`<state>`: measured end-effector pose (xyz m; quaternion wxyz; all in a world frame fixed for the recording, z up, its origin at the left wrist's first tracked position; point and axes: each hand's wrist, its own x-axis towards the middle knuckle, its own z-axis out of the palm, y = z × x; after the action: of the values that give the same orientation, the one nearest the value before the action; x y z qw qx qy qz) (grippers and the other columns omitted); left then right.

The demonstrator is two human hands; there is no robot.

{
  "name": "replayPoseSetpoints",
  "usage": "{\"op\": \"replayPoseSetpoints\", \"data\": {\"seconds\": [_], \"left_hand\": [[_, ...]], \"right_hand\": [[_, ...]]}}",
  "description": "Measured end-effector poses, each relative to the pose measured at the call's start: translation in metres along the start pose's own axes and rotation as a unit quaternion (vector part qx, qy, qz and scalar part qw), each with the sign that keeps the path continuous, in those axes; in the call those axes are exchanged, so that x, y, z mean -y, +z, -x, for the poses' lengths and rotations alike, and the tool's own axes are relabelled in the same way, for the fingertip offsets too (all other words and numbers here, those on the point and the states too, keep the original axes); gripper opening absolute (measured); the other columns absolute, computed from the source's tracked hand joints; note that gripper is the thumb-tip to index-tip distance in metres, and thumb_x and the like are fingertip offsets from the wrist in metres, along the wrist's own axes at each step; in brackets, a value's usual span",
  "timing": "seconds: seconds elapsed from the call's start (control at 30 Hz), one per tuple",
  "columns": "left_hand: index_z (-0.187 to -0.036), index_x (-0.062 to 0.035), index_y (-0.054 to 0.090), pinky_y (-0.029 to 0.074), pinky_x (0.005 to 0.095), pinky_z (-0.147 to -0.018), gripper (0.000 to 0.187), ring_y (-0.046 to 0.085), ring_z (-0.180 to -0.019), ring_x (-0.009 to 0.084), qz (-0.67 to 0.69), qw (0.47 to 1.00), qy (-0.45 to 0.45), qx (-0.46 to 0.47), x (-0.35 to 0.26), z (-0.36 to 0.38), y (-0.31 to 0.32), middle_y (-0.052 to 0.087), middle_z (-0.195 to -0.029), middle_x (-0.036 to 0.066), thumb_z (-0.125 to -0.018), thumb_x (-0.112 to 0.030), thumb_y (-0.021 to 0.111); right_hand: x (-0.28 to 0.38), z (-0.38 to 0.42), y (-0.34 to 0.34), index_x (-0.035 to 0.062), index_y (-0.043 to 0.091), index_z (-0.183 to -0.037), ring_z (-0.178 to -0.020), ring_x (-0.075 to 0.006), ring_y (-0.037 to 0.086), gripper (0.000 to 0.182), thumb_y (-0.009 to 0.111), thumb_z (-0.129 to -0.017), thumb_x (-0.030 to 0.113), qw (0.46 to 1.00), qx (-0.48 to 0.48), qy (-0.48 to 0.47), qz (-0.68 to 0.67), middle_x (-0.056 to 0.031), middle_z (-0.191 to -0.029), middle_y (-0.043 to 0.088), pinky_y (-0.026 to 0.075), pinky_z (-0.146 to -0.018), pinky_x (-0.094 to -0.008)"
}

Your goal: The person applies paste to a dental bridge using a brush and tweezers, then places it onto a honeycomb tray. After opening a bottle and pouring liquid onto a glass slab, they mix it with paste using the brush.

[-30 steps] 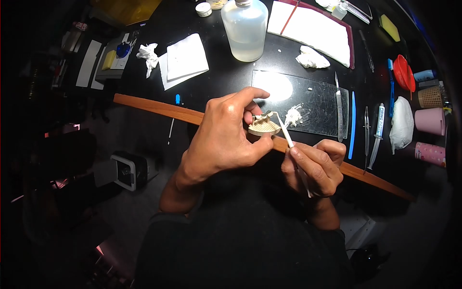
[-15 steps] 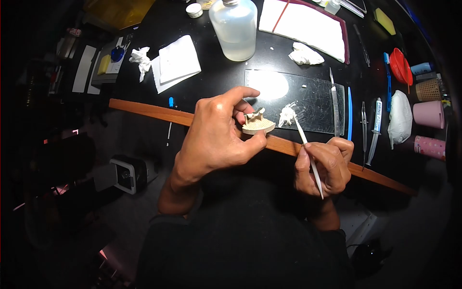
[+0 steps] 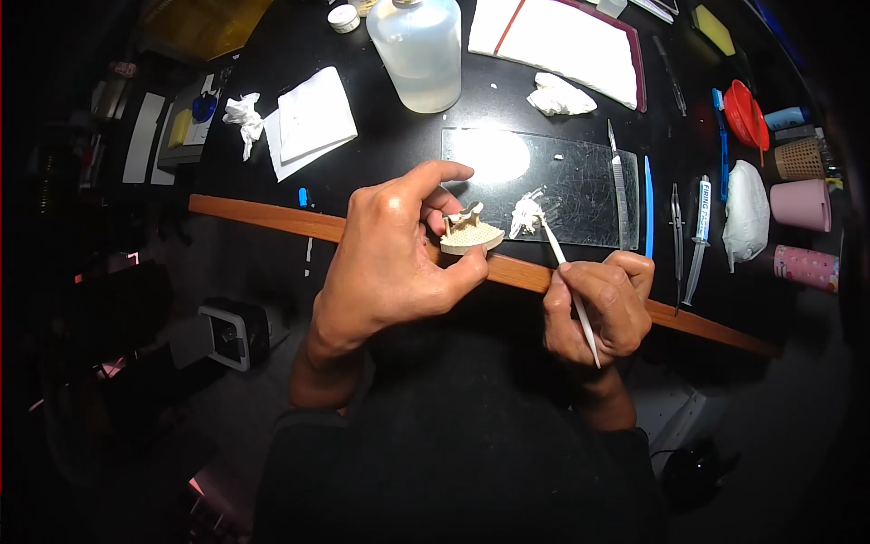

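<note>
My left hand [image 3: 390,245] grips a small cream honeycomb firing tray [image 3: 471,243] by its edges, thumb at the front. On the tray's pegs rests a small metallic dental framework [image 3: 465,216]; the fingers partly hide its left side. Between the fingers and thumb of my right hand [image 3: 603,304] is a slim white spatula-like tool [image 3: 573,295], slanting up to the left. Its tip touches or nearly touches a smear of white paste [image 3: 526,216] on the glass slab [image 3: 580,195].
A scalpel-like metal instrument [image 3: 620,186] lies across the slab's right side. Beyond stand a clear bottle [image 3: 417,59] and a white pad [image 3: 562,45]. To the right are a labelled syringe [image 3: 700,231], tweezers [image 3: 676,236] and a pink cup [image 3: 800,205]. Wooden edging [image 3: 272,218] borders the table.
The whole view has shifted, so everything sits slightly farther left. Both hands keep their holds, and the tool's tip stays at the white paste.
</note>
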<state>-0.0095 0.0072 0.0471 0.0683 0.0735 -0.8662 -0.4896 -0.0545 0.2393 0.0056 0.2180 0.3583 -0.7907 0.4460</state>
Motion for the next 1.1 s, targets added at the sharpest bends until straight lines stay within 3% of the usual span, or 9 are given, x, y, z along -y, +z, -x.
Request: {"op": "replayPoseSetpoints", "data": {"seconds": [0.33,0.57,0.8,1.1], "left_hand": [[-0.126,0.0019,0.072,0.045,0.0222,-0.062,0.056,0.06,-0.071,0.0051,-0.002,1.0,-0.005,0.005,-0.002,0.0,0.0,0.073,-0.083,0.003,-0.073,-0.011,0.082],[-0.126,0.001,0.072,0.046,0.0222,-0.062,0.056,0.06,-0.071,0.0054,-0.002,1.0,-0.014,0.006,-0.003,0.0,-0.001,0.073,-0.084,0.003,-0.073,-0.011,0.082],[-0.126,0.0009,0.072,0.047,0.0222,-0.063,0.055,0.061,-0.072,0.0055,-0.001,1.0,-0.005,0.001,-0.001,0.0,0.0,0.074,-0.085,0.003,-0.073,-0.011,0.083],[-0.127,0.0016,0.072,0.047,0.0222,-0.064,0.055,0.06,-0.073,0.0048,0.012,1.0,-0.02,0.007,-0.002,0.001,-0.002,0.074,-0.087,0.003,-0.074,-0.01,0.083]], "right_hand": [[0.0,0.0,-0.001,0.004,0.074,-0.092,-0.074,-0.0201,0.055,0.02,0.077,-0.074,-0.005,1.0,-0.001,0.01,-0.018,-0.0037,-0.079,0.072,0.044,-0.074,-0.0329],[0.003,-0.001,-0.001,0.0068,0.078,-0.104,-0.077,-0.0169,0.055,0.03,0.084,-0.076,-0.003,0.998,-0.007,-0.037,-0.046,-0.0013,-0.089,0.078,0.043,-0.074,-0.0308],[0.006,-0.006,0.014,0.0081,0.08,-0.105,-0.078,-0.0158,0.055,0.033,0.089,-0.074,0.001,0.995,-0.01,-0.08,-0.05,0.0,-0.094,0.079,0.044,-0.072,-0.0273],[0.005,-0.005,0.015,0.0078,0.079,-0.106,-0.078,-0.016,0.054,0.033,0.087,-0.075,0.0,0.996,-0.016,-0.073,-0.055,-0.0001,-0.094,0.079,0.044,-0.071,-0.0273]]}}
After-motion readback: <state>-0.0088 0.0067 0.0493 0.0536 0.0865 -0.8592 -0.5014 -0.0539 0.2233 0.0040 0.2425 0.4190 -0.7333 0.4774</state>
